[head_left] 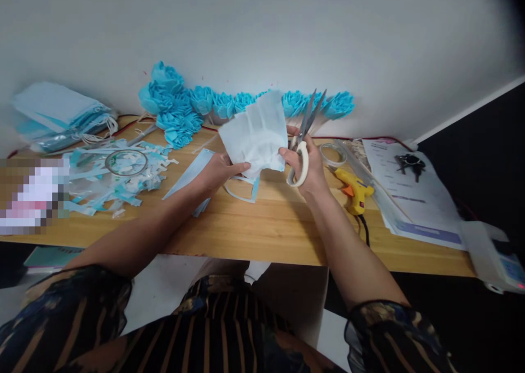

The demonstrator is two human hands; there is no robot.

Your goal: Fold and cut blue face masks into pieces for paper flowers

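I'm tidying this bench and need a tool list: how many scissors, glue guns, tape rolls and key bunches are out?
Scissors: 1, in the right hand
Glue gun: 1
Tape rolls: 2
Key bunch: 1
Total: 5
The left hand and right hand also pinch a white sheet, not counted.

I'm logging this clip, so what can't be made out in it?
Head view:
Pixelated patch, far left: blurred out.
Printed sheets, right: text too small.
White device, lower right: cut by the frame edge.
Left hand fingertips: hidden behind the white mask piece.
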